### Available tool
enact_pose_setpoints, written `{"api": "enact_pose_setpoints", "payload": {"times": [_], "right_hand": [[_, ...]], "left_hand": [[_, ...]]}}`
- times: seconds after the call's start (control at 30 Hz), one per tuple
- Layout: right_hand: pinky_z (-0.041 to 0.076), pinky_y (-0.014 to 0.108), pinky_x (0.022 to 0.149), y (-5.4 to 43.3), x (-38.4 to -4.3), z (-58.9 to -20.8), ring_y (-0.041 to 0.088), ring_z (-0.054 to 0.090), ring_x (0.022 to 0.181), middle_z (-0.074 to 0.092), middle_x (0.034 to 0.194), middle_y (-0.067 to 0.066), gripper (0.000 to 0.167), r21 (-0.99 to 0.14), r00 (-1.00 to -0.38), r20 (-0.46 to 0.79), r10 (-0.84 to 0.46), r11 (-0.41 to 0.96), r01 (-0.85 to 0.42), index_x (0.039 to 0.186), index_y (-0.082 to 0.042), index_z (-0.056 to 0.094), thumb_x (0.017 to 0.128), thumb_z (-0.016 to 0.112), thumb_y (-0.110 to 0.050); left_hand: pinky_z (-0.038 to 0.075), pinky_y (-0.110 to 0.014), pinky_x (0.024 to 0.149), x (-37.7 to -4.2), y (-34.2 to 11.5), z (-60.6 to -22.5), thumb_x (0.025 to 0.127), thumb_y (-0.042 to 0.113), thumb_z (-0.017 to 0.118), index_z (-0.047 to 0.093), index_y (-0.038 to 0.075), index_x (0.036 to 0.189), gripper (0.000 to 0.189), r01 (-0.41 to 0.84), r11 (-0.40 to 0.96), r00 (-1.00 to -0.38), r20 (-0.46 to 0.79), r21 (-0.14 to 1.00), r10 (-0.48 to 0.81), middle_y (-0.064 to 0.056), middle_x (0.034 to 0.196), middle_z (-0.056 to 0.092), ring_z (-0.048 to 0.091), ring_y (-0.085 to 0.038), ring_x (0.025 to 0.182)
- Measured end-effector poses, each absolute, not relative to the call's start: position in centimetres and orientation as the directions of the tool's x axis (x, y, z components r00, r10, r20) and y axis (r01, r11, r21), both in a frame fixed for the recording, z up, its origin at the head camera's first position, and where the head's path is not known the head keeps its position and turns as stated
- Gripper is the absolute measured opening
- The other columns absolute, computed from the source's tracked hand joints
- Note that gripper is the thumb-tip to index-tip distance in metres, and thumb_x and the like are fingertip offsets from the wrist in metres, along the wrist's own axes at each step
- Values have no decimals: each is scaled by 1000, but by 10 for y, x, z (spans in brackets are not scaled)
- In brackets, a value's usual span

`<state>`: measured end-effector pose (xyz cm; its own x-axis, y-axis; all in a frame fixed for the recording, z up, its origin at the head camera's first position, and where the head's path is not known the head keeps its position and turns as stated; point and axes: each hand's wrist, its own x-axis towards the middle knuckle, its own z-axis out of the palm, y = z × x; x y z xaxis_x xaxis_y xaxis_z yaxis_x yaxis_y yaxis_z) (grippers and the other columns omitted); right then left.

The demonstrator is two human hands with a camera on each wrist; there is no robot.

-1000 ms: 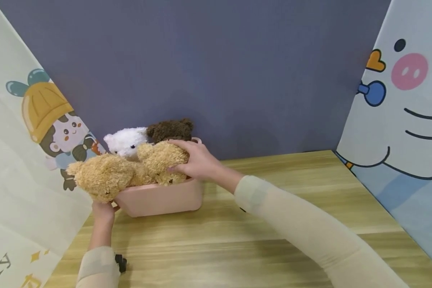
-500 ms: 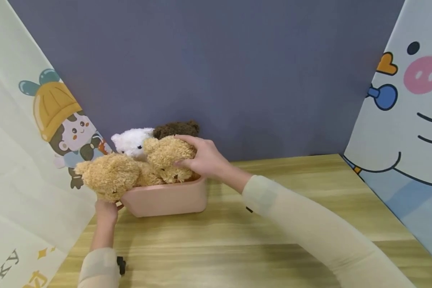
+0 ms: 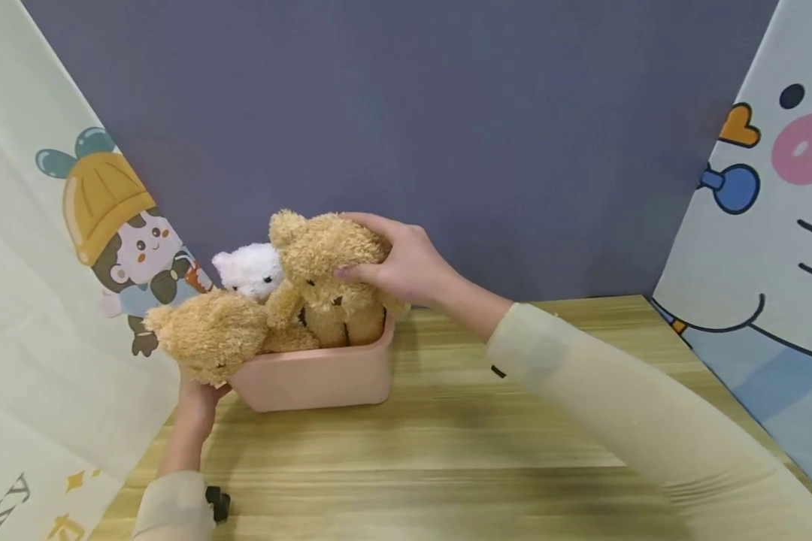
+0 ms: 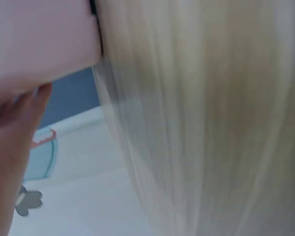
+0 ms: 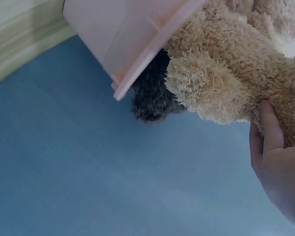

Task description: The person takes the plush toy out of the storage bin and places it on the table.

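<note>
A pink bin (image 3: 318, 379) stands on the wooden table with plush toys in it. My right hand (image 3: 416, 263) grips a tan teddy bear (image 3: 331, 252) by its head, upright over the bin's right part, its lower end inside the rim. Another tan teddy bear (image 3: 210, 334) lies with its head over the bin's left end. Behind them is a white plush toy (image 3: 250, 269). A dark brown plush toy (image 5: 154, 91) shows only in the right wrist view. My left hand (image 3: 198, 402) is at the bin's left end, straight fingers (image 4: 31, 105) against its wall; its thumb is partly hidden.
A grey panel (image 3: 446, 150) rises behind the wooden table (image 3: 446, 443). Cartoon-printed panels stand at the left (image 3: 40, 263) and right (image 3: 785, 300). The bin sits near the back left corner.
My right hand has lifted the tan bear from lying in the bin to upright, moving up and slightly right. The dark brown toy is now hidden behind it. My left hand stays at the bin.
</note>
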<state>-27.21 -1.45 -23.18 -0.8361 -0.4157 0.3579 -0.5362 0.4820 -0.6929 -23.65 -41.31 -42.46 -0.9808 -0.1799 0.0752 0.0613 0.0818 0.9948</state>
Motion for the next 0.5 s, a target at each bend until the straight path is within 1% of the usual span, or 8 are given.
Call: {"api": "enact_pose_setpoints", "payload": {"times": [0.1, 0.13, 0.17, 0.23, 0.33, 0.4, 0.47, 0.5], "right_hand": [[38, 57, 124, -6, -273, -226, 22, 36, 160, 41, 170, -9, 84, -707, -847, 357, -394, 478, -521, 157, -49, 44, 85, 87, -54], [38, 57, 124, -3, -273, -225, 22, 37, 160, 41, 170, -9, 84, -708, -848, 360, -390, 478, -520, 157, -49, 43, 86, 86, -54], [41, 57, 121, 0, -273, -224, 25, 47, 152, 41, 170, -8, 84, -712, -848, 363, -387, 472, -520, 158, -49, 43, 86, 86, -54], [45, 55, 117, 6, -274, -220, 29, 61, 135, 41, 170, -7, 83, -718, -846, 376, -378, 459, -524, 158, -48, 43, 87, 86, -53], [50, 51, 110, 14, -276, -215, 26, 66, 119, 43, 169, -6, 82, -732, -843, 404, -354, 428, -531, 158, -45, 44, 88, 86, -50], [53, 48, 107, 20, -277, -210, 21, 67, 119, 47, 165, -4, 81, -752, -841, 422, -338, 388, -533, 158, -44, 46, 88, 87, -48], [57, 44, 103, 25, -277, -205, 17, 68, 122, 55, 158, -4, 80, -773, -838, 436, -326, 341, -535, 157, -44, 47, 88, 87, -45], [59, 43, 98, 28, -277, -202, 16, 71, 115, 59, 153, -4, 79, -782, -835, 447, -320, 314, -538, 157, -43, 48, 88, 87, -43]], "left_hand": [[19, -75, 123, -236, -417, -426, 110, 62, 22, -3, 58, 163, 59, 107, -8, -992, 106, 994, -74, 8, 180, 1, -4, -29, 169], [12, -81, 121, -236, -418, -427, 111, 61, 22, -4, 58, 163, 58, 123, -11, -991, 122, 992, -54, 8, 181, -2, -8, -31, 168], [9, -84, 120, -236, -418, -428, 113, 56, 26, -3, 58, 163, 58, 136, -15, -990, 136, 991, -42, 8, 180, 0, -7, -31, 168], [27, -75, 122, -235, -418, -431, 115, 45, 33, 1, 54, 164, 58, 163, -9, -986, 163, 987, -38, 9, 177, 11, 11, -22, 168], [53, -44, 109, -234, -417, -436, 113, 18, 47, 8, 48, 161, 69, 224, 0, -974, 223, 975, -42, 15, 161, 31, 43, -7, 147], [56, -22, 95, -236, -417, -439, 107, 4, 58, 12, 42, 160, 80, 265, 54, -963, 268, 963, -43, 17, 153, 37, 50, 2, 133], [52, -15, 97, -239, -416, -441, 98, -3, 71, 16, 38, 160, 93, 299, 153, -950, 308, 942, -42, 15, 150, 40, 51, 3, 131], [49, -12, 100, -241, -416, -441, 94, -3, 76, 15, 37, 160, 99, 305, 222, -946, 322, 926, -41, 15, 151, 39, 49, 4, 133]]}}
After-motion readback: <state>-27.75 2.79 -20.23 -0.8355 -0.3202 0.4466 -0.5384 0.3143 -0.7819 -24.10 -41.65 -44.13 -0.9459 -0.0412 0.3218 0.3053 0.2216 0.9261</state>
